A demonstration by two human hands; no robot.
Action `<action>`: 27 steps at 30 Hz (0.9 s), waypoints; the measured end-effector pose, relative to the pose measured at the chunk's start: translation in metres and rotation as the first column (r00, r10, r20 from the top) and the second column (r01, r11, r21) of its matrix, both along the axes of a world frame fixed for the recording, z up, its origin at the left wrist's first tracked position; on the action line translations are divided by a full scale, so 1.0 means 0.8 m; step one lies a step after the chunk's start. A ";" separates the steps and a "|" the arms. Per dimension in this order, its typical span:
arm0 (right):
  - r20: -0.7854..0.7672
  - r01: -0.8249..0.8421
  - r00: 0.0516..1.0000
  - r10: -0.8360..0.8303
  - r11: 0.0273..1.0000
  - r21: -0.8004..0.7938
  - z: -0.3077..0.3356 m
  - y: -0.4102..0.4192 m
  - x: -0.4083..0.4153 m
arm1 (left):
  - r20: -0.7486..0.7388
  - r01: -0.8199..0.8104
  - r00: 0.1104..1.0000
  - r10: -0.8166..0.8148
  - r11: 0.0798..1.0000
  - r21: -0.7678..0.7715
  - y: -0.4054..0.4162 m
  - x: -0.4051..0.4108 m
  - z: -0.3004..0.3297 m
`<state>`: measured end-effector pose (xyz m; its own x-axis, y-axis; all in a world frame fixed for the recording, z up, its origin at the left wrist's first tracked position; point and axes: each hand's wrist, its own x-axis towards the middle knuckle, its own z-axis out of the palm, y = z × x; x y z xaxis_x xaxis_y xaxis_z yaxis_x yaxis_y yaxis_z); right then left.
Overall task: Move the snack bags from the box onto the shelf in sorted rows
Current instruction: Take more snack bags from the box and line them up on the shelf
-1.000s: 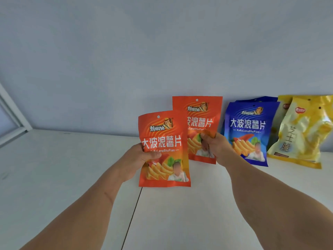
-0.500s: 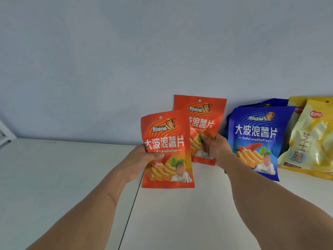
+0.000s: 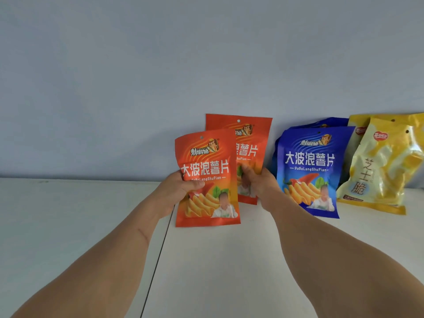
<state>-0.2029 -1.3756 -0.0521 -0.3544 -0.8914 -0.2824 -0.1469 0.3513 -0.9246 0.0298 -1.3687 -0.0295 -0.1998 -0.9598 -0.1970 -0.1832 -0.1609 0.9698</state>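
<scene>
Two orange potato-chip bags in hand, one each. Left hand (image 3: pixel 177 191) pinches the front orange bag (image 3: pixel 206 180) at its left edge, thumb across the face, fingers behind; it is held upright, clear of the white shelf (image 3: pixel 68 226). Right hand (image 3: pixel 259 187) grips the rear orange bag (image 3: pixel 250 143), fingers curled over its lower front; its bottom edge looks to be at or just above the shelf, near the wall (image 3: pixel 160 76). Probably both are kept upright, labels forward, so they start a new row left of the blue ones.

Count: orange bags, two. Blue potato-chip bags (image 3: pixel 314 171), at least two, one leaning behind the other against the wall. Yellow cheese-crisp bags (image 3: pixel 385 166), two visible, stacked likewise at far right, partly cut off. Rows are sorted by colour. No box in view.
</scene>
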 end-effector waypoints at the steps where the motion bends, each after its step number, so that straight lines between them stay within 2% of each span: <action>1: -0.003 0.015 1.000 -0.015 1.000 0.001 0.002 0.006 0.002 | 0.011 0.000 1.000 0.000 1.000 -0.009 -0.002 -0.003 0.002; 6: 0.103 0.144 0.985 -0.141 0.989 -0.024 -0.005 0.042 0.019 | 0.042 0.009 0.999 -0.007 0.998 -0.057 -0.014 -0.025 0.012; 9: 0.018 0.076 0.997 -0.075 0.990 -0.117 -0.026 0.073 0.033 | 0.063 0.018 0.998 -0.014 0.997 -0.074 -0.022 -0.043 0.012; 12: -0.115 0.003 0.993 -0.020 0.989 -0.146 -0.045 0.080 0.035 | 0.071 -0.010 0.997 0.018 0.994 -0.111 -0.025 -0.060 0.004; 17: -0.212 -0.001 0.977 -0.017 0.997 -0.081 -0.057 0.071 0.036 | 0.098 -0.100 0.988 0.117 0.981 -0.165 -0.025 -0.078 -0.006; 24: -0.289 -0.013 0.957 -0.002 0.999 -0.048 -0.065 0.066 0.029 | 0.289 -0.077 0.943 0.162 0.956 -0.284 -0.041 -0.090 -0.007; 27: -0.319 -0.017 0.948 0.011 1.000 -0.016 -0.062 0.058 0.027 | 0.318 -0.117 0.921 0.224 0.940 -0.322 -0.046 -0.096 -0.014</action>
